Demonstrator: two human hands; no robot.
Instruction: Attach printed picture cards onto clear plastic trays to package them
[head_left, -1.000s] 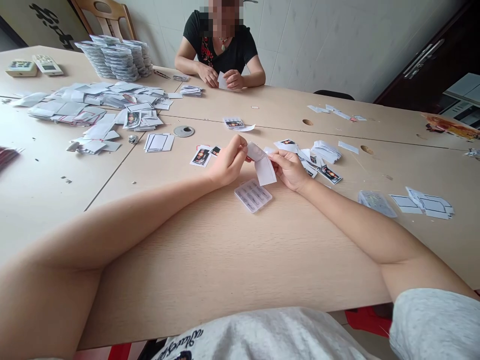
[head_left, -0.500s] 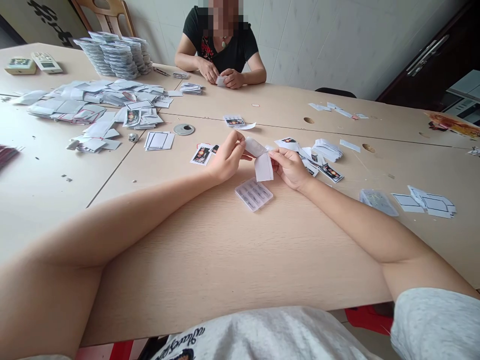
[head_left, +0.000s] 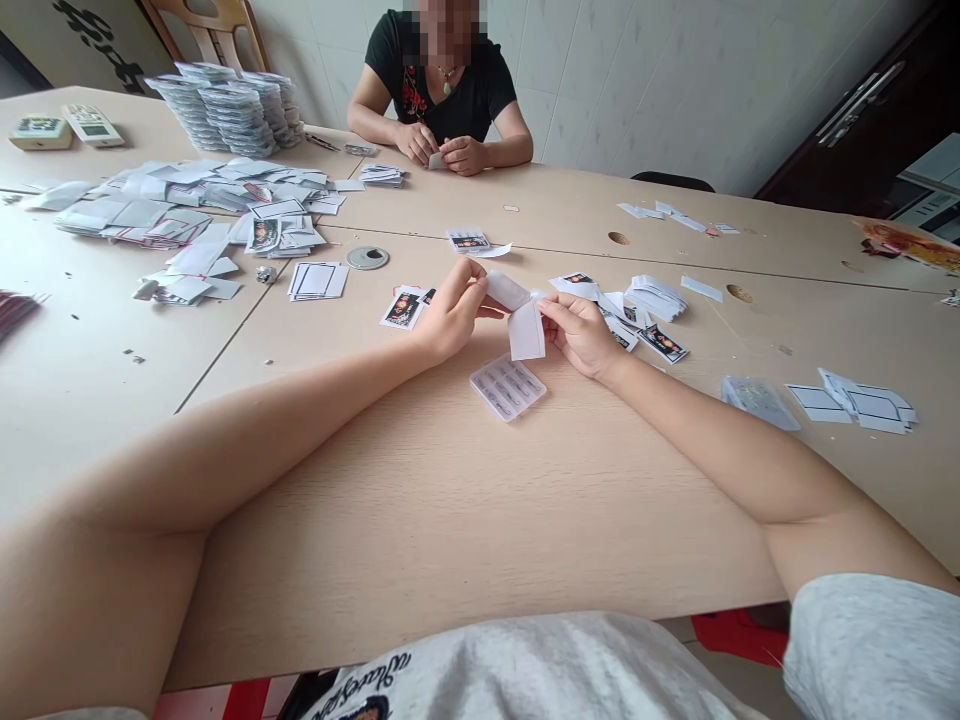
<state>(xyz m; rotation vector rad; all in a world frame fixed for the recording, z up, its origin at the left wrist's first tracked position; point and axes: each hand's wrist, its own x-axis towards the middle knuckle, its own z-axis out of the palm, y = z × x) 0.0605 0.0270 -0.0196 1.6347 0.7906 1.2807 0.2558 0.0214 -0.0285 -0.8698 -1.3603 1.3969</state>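
Note:
My left hand (head_left: pixel 456 312) pinches a white sticker (head_left: pixel 507 291) by its left end. Pinched in my right hand (head_left: pixel 576 332) is a white backing paper (head_left: pixel 527 332), which hangs down with a thin line along its edge. The two pieces meet at their upper corner, near my right fingertips; I cannot tell whether they are still joined there. Flat on the table just below them lies a clear plastic compartment box (head_left: pixel 508 388) with small dark pieces in its several slots. Beside my left wrist are printed dark labels (head_left: pixel 403 308), partly covered by the hand.
More printed labels (head_left: pixel 663 344) and a white paper stack (head_left: pixel 654 298) lie right of my right hand. Farther right are another clear box (head_left: pixel 759 402) and bordered slips (head_left: pixel 877 404). A pile of white packets (head_left: pixel 142 215) spreads at left. A co-worker (head_left: pixel 442 100) sits opposite.
The sticker and backing paper have shifted very slightly left with my hands. The rest of the table looks the same.

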